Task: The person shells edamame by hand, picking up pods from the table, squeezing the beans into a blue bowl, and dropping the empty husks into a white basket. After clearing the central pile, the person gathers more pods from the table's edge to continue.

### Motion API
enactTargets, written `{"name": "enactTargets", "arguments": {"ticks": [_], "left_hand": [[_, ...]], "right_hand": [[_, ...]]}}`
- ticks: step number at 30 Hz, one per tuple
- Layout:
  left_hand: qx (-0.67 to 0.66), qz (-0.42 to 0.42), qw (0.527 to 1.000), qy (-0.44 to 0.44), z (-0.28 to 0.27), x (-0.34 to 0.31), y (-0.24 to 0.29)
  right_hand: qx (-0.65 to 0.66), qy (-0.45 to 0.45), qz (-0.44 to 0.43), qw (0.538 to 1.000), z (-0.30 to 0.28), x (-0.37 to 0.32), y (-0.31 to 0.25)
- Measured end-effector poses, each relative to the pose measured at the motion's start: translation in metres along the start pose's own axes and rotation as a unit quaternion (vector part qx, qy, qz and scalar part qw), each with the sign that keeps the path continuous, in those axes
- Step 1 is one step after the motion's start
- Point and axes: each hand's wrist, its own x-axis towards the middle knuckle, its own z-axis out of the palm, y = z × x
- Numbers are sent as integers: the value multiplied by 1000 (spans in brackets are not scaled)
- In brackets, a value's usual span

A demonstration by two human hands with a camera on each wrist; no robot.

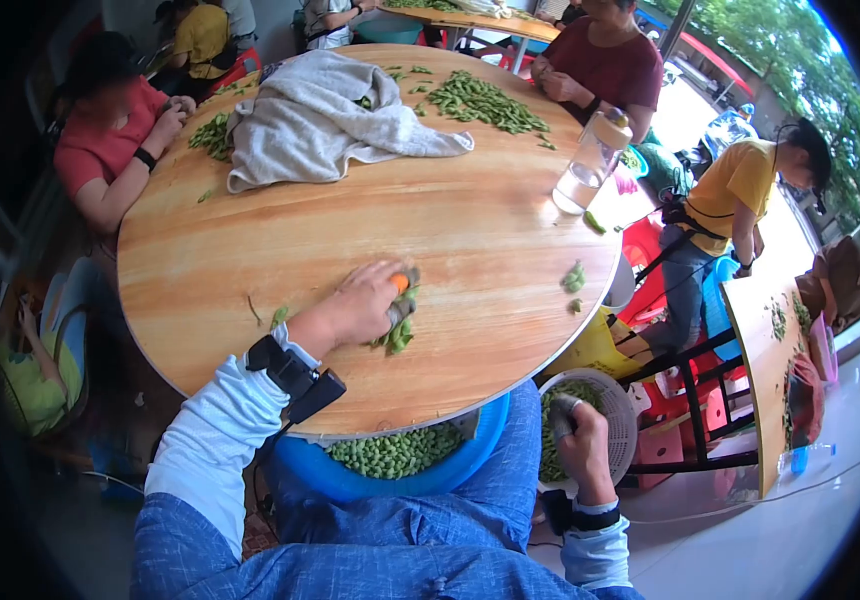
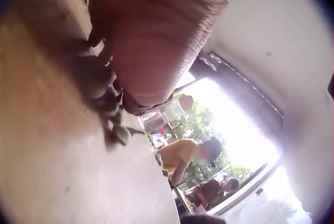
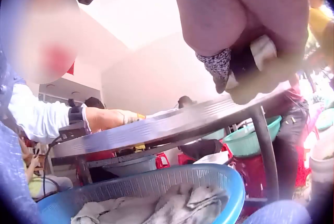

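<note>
On the round wooden table my left hand (image 1: 355,305) reaches over a small cluster of green bean pods (image 1: 397,340), its thumb and fingers spread about them. Grey covers and an orange band (image 1: 400,282) are on its fingers. The left wrist view has the pods (image 2: 121,134) blurred beside the palm. My right hand (image 1: 585,450) is off the table, above a white basket (image 1: 625,420) of green pods (image 1: 550,455). Patterned cloth (image 3: 216,67) covers one of its fingertips. The fingers bend inward; I cannot tell whether they hold anything.
A blue tub (image 1: 295,465) of green beans (image 1: 400,452) sits at my lap under the table edge. A grey towel (image 1: 310,115), a pod heap (image 1: 485,100) and a clear bottle (image 1: 590,165) stand farther back on the tabletop (image 1: 200,290). Other people sit around it.
</note>
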Motion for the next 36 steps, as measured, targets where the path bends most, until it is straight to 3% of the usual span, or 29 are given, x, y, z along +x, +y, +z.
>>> {"name": "enactTargets", "arguments": {"ticks": [3, 6, 10, 12, 14, 16, 17, 20, 22, 25, 28, 32, 36], "left_hand": [[42, -3, 998, -35, 6, -18, 15], [26, -25, 999, 4, 7, -48, 35], [70, -45, 996, 29, 7, -85, 55], [77, -59, 995, 28, 0, -104, 67], [67, -77, 995, 12, -6, -121, 74], [49, -67, 993, 87, -18, -134, 70], [23, -82, 990, 115, -25, -141, 63], [25, -160, 964, 210, -38, -145, 33], [-8, -221, 956, 191, -41, -139, 9], [84, -266, 954, 113, -20, -130, -22], [70, -223, 967, 98, -12, -116, -52], [113, -282, 952, 44, -23, -102, -87], [128, -305, 939, 93, -38, -133, -96]], "right_hand": [[-72, 28, -107, 991, -10, 37, -16], [-112, 45, -233, 965, -4, 88, -26], [-193, -40, -268, 943, 19, 143, -6], [-181, -7, -171, 968, 11, 158, 9], [-210, 86, -158, 961, -7, 168, 41], [-207, 95, -115, 967, -33, 162, 55], [-197, 181, -148, 952, -37, 157, 77], [-62, 153, -72, 984, -54, 127, 76], [51, 126, -6, 991, -47, 101, 63], [139, 121, 7, 983, -27, 72, 85], [175, 108, 22, 978, -11, 44, 74], [214, 89, 37, 972, -5, 25, 69], [212, 103, 50, 971, -13, 16, 61]]}}
